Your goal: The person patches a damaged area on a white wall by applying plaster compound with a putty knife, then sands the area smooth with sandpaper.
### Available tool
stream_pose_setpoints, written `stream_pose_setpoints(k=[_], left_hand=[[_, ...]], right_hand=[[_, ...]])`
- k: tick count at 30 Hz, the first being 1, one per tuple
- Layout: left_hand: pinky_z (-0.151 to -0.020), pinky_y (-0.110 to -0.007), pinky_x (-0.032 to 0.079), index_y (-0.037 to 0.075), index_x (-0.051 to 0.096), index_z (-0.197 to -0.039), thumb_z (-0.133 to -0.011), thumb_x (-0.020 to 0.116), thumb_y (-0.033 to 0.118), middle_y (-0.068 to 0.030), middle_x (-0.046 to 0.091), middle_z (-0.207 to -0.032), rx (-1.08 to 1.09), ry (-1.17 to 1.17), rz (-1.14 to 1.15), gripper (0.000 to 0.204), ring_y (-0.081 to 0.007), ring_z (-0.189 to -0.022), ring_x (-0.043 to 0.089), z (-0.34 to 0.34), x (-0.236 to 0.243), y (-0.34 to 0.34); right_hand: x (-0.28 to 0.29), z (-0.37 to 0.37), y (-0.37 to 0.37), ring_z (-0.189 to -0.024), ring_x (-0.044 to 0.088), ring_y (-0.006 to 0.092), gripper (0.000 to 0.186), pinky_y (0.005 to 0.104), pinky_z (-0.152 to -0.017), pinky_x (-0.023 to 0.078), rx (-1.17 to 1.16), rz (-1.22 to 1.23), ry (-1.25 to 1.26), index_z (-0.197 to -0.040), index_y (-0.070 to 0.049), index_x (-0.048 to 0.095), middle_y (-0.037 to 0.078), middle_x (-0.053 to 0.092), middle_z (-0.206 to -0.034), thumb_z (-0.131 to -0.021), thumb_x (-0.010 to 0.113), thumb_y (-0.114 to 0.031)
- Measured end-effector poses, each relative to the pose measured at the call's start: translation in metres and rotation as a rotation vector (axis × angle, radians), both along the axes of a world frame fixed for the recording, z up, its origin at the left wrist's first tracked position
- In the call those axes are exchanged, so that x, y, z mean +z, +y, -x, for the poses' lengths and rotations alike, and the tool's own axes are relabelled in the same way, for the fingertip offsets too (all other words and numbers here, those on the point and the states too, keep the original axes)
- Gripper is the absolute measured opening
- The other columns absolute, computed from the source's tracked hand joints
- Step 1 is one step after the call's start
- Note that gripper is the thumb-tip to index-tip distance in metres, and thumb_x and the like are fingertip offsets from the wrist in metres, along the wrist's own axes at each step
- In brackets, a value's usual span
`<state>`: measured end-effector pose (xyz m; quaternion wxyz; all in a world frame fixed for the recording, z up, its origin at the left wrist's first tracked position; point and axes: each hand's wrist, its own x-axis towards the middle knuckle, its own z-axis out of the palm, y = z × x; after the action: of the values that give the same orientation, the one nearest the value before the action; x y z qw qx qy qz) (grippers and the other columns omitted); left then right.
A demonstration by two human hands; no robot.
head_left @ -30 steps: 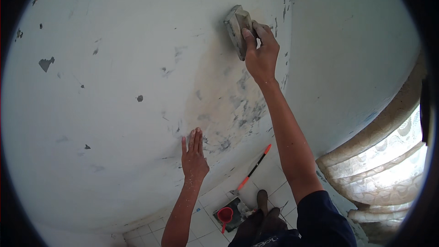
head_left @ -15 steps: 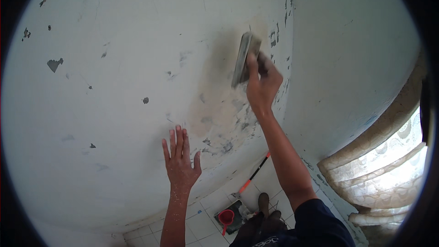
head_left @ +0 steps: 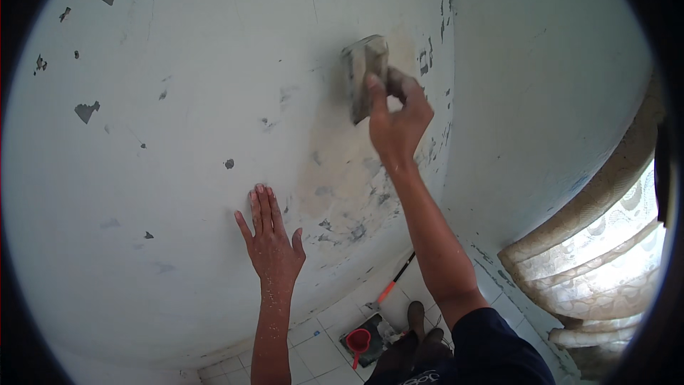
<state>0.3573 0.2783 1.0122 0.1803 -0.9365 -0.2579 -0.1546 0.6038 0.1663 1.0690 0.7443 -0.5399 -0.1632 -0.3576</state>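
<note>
My right hand (head_left: 400, 117) is closed round a worn, dusty plastering float (head_left: 365, 75). The float is upright and slightly tilted against the white wall (head_left: 199, 85); whether its whole face touches cannot be told. Around and below it runs a damp, beige patch (head_left: 338, 164) with grey scuffs and bare spots along its lower right. Lower on the wall, to the left of that patch, my left hand (head_left: 272, 242) lies flat with its fingers stretched upward and the thumb apart. White specks dot its wrist and forearm.
Chipped grey spots (head_left: 87, 112) mark the wall at left. A second wall (head_left: 527, 100) meets it at a corner on the right, beside a curtained window (head_left: 570, 271). On the tiled floor are a red dipper (head_left: 358, 341) on a dark tray (head_left: 372, 360) and an orange-and-black pole (head_left: 395, 279).
The float has moved a little left and up with my right hand, and it has turned so more of its back shows. My left hand has slid slightly left and up along the wall.
</note>
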Motion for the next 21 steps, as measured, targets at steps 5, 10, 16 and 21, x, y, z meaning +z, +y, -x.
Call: stream_pose_setpoints(k=[5, 10, 16, 21], left_hand=[[-0.128, -0.058, 0.0, -0.002, 0.013, -0.163, -0.087, 0.072, 0.038, -0.0172, 0.011, -0.172, -0.01, 0.03, 0.021, 0.105, -0.0302, -0.16, 0.009, -0.009, 0.005, -0.009], [-0.128, -0.059, -0.001, -0.003, 0.012, -0.163, -0.086, 0.073, 0.038, -0.019, 0.009, -0.172, 0.023, 0.023, 0.016, 0.106, -0.0311, -0.16, 0.008, -0.004, 0.003, -0.004], [-0.128, -0.059, -0.001, -0.002, 0.012, -0.163, -0.084, 0.075, 0.038, -0.0182, 0.009, -0.172, 0.013, 0.034, 0.005, 0.109, -0.0312, -0.16, 0.008, -0.009, 0.003, -0.008], [-0.128, -0.058, 0.0, -0.001, 0.011, -0.164, -0.082, 0.077, 0.036, -0.017, 0.009, -0.173, 0.019, 0.05, 0.019, 0.111, -0.0304, -0.16, 0.008, -0.011, 0.002, -0.005]], right_hand=[[-0.004, -0.014, 0.029, -0.071, 0.069, 0.0252, 0.023, 0.0346, -0.07, 0.056, -0.233, 0.091, -0.076, -0.099, 0.003, 0.072, 0.015, 0.072, -0.085, -0.085, 0.083, -0.013], [-0.004, 0.036, 0.019, -0.075, 0.067, 0.0317, 0.024, 0.038, -0.067, 0.052, 0.36, 0.152, -0.165, -0.099, 0.002, 0.069, 0.017, 0.067, -0.084, -0.084, 0.081, -0.012], [-0.007, -0.038, -0.019, -0.08, 0.068, 0.0266, 0.021, 0.0341, -0.075, 0.054, -0.009, 0.111, -0.092, -0.106, 0.004, 0.07, 0.017, 0.069, -0.093, -0.089, 0.076, -0.006], [-0.034, -0.022, 0.013, -0.093, 0.067, 0.0377, 0.024, 0.0404, -0.08, 0.056, 0.067, 0.213, -0.257, -0.111, 0.004, 0.069, 0.018, 0.066, -0.107, -0.087, 0.073, 0.0]])
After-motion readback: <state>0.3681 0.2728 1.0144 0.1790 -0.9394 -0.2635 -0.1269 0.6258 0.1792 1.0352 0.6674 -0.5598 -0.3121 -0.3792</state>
